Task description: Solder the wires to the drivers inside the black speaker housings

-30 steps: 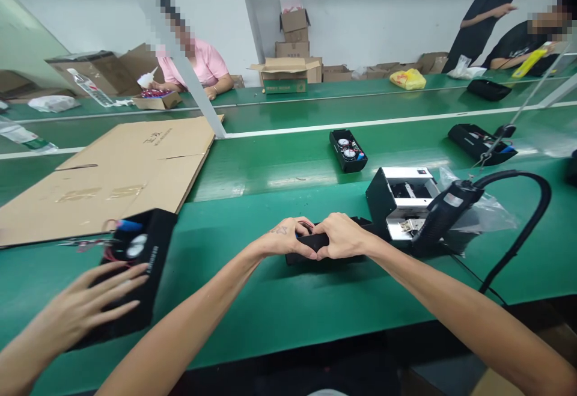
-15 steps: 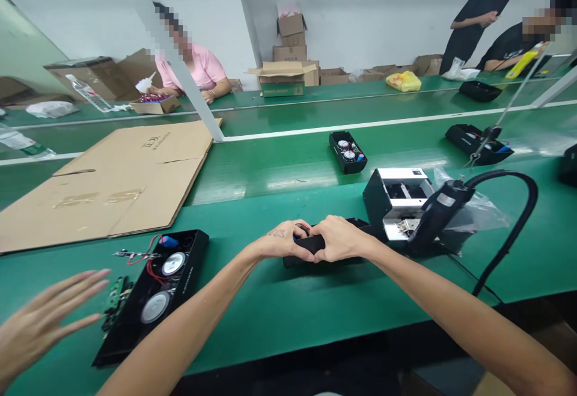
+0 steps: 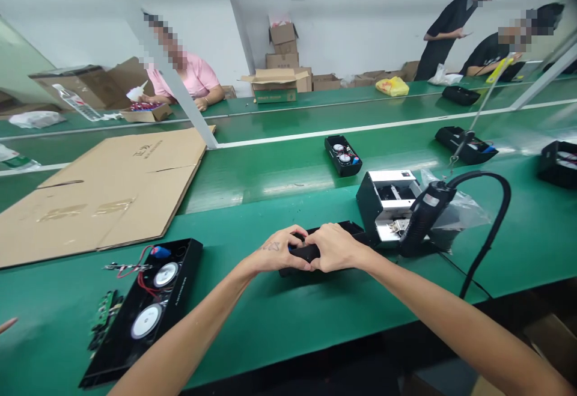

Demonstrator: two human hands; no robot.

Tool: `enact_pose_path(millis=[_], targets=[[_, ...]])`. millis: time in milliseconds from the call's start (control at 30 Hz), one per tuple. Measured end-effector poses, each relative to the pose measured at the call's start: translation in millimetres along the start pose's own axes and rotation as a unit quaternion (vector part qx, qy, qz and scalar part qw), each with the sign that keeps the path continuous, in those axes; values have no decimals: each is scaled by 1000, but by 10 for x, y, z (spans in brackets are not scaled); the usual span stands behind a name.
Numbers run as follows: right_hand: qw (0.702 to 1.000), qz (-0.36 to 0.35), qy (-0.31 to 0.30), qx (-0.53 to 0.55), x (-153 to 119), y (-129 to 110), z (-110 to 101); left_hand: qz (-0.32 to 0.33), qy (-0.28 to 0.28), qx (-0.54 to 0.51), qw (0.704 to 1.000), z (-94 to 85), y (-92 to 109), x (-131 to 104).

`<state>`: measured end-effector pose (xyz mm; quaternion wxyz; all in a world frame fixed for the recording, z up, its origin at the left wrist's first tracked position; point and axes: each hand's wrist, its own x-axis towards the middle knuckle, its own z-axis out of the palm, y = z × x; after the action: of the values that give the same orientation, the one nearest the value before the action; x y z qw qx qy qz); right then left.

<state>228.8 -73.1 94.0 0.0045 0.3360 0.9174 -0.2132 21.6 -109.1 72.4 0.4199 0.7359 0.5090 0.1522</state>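
My left hand (image 3: 276,250) and my right hand (image 3: 334,247) meet at the middle of the bench, fingers closed around the near wall of a black speaker housing (image 3: 356,231). That housing lies lengthwise on the green surface. My fingers hide most of its inside. To my left is another open black speaker housing (image 3: 178,306) with two white round drivers (image 3: 146,321), red wires and a blue cylindrical part (image 3: 160,252). A green circuit board (image 3: 104,313) rests along its left side.
A black-and-white screw feeder (image 3: 390,204) and a black electric screwdriver (image 3: 426,216) with a thick cable stand at right. Flattened cardboard (image 3: 112,185) covers the left. More speaker housings (image 3: 343,155) sit beyond. Another person's fingertip (image 3: 8,325) shows at the left edge. Co-workers are across the line.
The other person's hand at left has withdrawn almost out of view. The view has shifted slightly. Both my hands keep their grip on the housing, with little change in position.
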Motion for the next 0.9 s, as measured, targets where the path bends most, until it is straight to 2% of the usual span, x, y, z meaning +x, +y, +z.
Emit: enact_pose_path(millis=[133,167,200,233,267,300,333,367,400,433,467,533,567,600,700,800,867,900], targets=[[999,-25,19,-8,-312,-158,-13,21,34,53,998,158,51,-157],[998,-32,55,1,-435,-184,-19,27,45,65,996,225,50,-207],[991,-40,129,24,-572,-189,-22,36,58,83,994,302,37,-258],[968,-44,241,56,-718,-166,-20,50,71,105,991,389,11,-307],[921,-33,379,88,-865,-109,-14,72,91,137,984,481,-29,-353],[850,-8,514,110,-1007,-20,-4,101,115,171,973,575,-79,-392],[759,23,639,119,-1138,100,8,131,140,201,961,664,-136,-423],[675,81,726,106,-1252,241,20,159,166,221,948,743,-193,-447],[639,151,745,116,-1346,393,31,179,187,232,938,808,-245,-463],[645,213,719,145,-1416,543,40,192,203,239,930,855,-286,-471],[674,260,666,189,-1462,681,47,200,214,243,925,885,-314,-473],[729,292,537,308,-1488,883,66,210,227,251,917,898,-329,-467],[737,284,498,357,-1472,941,82,216,232,255,913,890,-320,-461],[735,270,485,390,-1443,971,105,222,239,259,909,878,-307,-455],[704,215,531,420,-1322,951,203,237,255,270,898,857,-285,-439],[707,171,512,457,-1244,889,242,250,273,263,891,867,-324,-420],[712,159,501,465,-1254,859,173,256,284,254,889,880,-359,-405],[704,151,517,462,-1274,845,108,256,288,252,888,884,-369,-399]])
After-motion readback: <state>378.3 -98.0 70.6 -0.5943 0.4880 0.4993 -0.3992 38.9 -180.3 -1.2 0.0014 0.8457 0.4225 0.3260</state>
